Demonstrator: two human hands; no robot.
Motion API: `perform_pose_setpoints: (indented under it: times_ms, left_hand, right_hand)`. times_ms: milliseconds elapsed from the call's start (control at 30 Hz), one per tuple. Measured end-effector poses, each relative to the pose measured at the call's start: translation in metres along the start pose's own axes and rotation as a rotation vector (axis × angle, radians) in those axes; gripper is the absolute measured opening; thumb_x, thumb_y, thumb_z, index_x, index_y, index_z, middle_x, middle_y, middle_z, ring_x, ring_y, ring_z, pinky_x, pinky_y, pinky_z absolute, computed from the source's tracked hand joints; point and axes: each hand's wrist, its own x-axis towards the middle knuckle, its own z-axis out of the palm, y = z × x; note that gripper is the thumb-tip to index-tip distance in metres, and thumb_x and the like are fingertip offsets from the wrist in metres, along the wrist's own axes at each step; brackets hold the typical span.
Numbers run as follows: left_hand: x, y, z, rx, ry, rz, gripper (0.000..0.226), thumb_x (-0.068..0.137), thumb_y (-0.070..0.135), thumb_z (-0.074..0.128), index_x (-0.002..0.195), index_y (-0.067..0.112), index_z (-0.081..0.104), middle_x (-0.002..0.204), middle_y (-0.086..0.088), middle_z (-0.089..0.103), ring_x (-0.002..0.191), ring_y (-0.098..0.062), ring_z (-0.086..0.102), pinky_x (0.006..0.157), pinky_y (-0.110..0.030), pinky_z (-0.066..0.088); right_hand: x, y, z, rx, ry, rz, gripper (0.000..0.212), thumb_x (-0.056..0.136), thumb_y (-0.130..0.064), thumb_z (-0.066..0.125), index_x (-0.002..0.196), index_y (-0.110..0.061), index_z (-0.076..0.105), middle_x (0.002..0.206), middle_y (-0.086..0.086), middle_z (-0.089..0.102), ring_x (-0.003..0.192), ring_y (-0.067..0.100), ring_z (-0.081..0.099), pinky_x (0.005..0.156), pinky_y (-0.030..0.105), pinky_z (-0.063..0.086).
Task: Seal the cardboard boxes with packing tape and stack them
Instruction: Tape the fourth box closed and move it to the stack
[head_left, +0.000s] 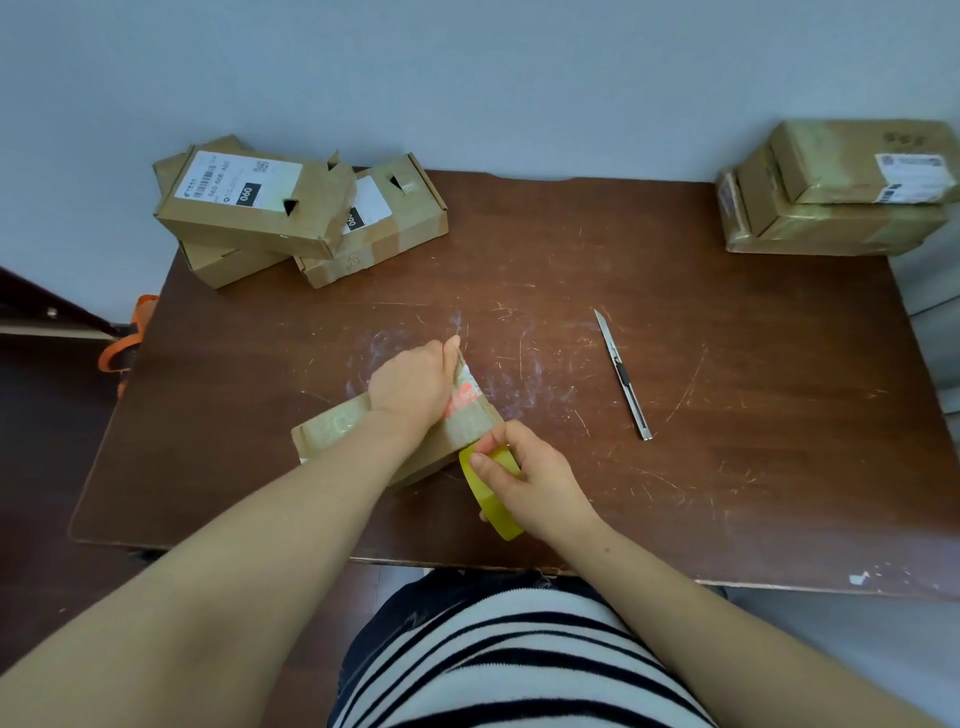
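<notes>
Open tabletop (727, 493) — knife (623, 376) at right, box pile (249, 208) far-left, box stack (831, 208) far-right

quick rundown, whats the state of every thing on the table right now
box, on the table, partly taped, held by left hand
tape roll, gripped by right hand at the box's near end
utility knife, lying on the table, blade out, untouched
left pile of boxes, loosely heaped, torn holes
right stack of boxes, taped, stacked
</notes>
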Motion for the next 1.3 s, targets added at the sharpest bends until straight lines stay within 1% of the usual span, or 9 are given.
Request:
perform_pose_setpoints:
  times_ms: [67,133,333,467,600,733,1033,1167,1300]
  left_hand:
    - [-0.007,0.004,0.004,0.03,-0.054,0.028,0.068,0.1,0.051,0.007,0.145,0.006,0.031,0.153,-0.013,0.032,0.141,-0.027,0.03,0.112,-0.04,0.023]
    - [-0.017,0.007,0.016,0.096,0.025,0.217,0.073,0.095,0.056,-0.001,0.153,0.012,0.001,0.16,-0.005,-0.004,0.148,-0.02,-0.002,0.118,-0.036,-0.004]
    - [-0.024,0.001,0.021,0.169,0.038,0.437,0.072,0.095,0.057,0.006,0.152,0.012,-0.001,0.159,-0.006,-0.012,0.147,-0.018,-0.012,0.116,-0.038,-0.012]
    - [-0.024,-0.007,0.02,0.213,-0.04,0.628,0.081,0.085,0.059,-0.015,0.153,0.017,0.0,0.161,0.0,-0.008,0.145,-0.013,-0.015,0.115,-0.034,-0.017]
    - [-0.016,-0.009,0.013,0.203,0.018,0.484,0.078,0.089,0.062,-0.009,0.151,0.015,-0.009,0.158,0.0,-0.017,0.146,-0.014,-0.015,0.118,-0.035,-0.013]
    - [-0.006,-0.012,0.012,0.182,-0.004,0.216,0.07,0.096,0.053,0.005,0.153,0.012,0.006,0.16,-0.008,0.013,0.148,-0.019,0.004,0.119,-0.037,-0.002]
    - [-0.016,-0.003,0.022,0.181,0.004,0.307,0.069,0.098,0.054,0.012,0.153,0.014,0.003,0.161,-0.006,-0.003,0.148,-0.018,-0.007,0.118,-0.037,-0.007]
    - [-0.025,-0.009,0.02,0.19,0.063,0.296,0.08,0.086,0.06,-0.001,0.152,0.019,0.019,0.154,-0.012,0.024,0.14,-0.028,0.024,0.115,-0.04,0.012]
    - [-0.017,-0.004,0.013,0.071,-0.029,0.184,0.077,0.095,0.063,0.022,0.152,0.013,0.01,0.149,-0.013,0.031,0.133,-0.029,0.036,0.108,-0.041,0.029]
  right_hand:
    - [0.0,0.001,0.0,0.009,-0.001,-0.006,0.02,0.092,-0.033,0.058,0.078,-0.041,0.048,0.091,-0.004,0.058,0.085,0.029,0.066,0.074,0.05,0.056]
    - [0.0,0.0,-0.001,0.012,-0.002,-0.015,0.021,0.092,-0.031,0.059,0.077,-0.041,0.047,0.089,-0.005,0.058,0.085,0.028,0.066,0.076,0.051,0.055]
    - [0.0,0.002,-0.001,0.0,-0.012,-0.025,0.021,0.092,-0.03,0.059,0.078,-0.04,0.047,0.088,-0.008,0.056,0.085,0.027,0.065,0.076,0.051,0.055]
    - [0.0,0.004,0.001,-0.029,-0.021,-0.05,0.021,0.092,-0.03,0.059,0.079,-0.04,0.046,0.085,-0.01,0.056,0.085,0.024,0.064,0.077,0.051,0.054]
    - [0.0,0.003,0.0,-0.01,-0.028,-0.038,0.02,0.092,-0.031,0.059,0.079,-0.04,0.047,0.086,-0.007,0.057,0.084,0.028,0.065,0.077,0.052,0.054]
    - [0.004,0.004,0.001,-0.023,-0.009,-0.04,0.018,0.092,-0.032,0.059,0.079,-0.039,0.048,0.088,-0.001,0.06,0.081,0.029,0.066,0.073,0.051,0.055]
    - [0.002,0.003,0.001,-0.031,-0.016,-0.056,0.021,0.093,-0.03,0.058,0.079,-0.039,0.046,0.085,-0.003,0.059,0.08,0.029,0.065,0.073,0.051,0.055]
    - [0.001,-0.001,0.001,-0.054,-0.023,-0.058,0.021,0.093,-0.031,0.057,0.079,-0.039,0.045,0.088,0.001,0.061,0.077,0.028,0.066,0.071,0.049,0.056]
    - [0.0,-0.003,-0.002,-0.069,-0.046,-0.047,0.021,0.095,-0.03,0.056,0.079,-0.039,0.045,0.089,0.001,0.062,0.072,0.027,0.068,0.065,0.046,0.057]
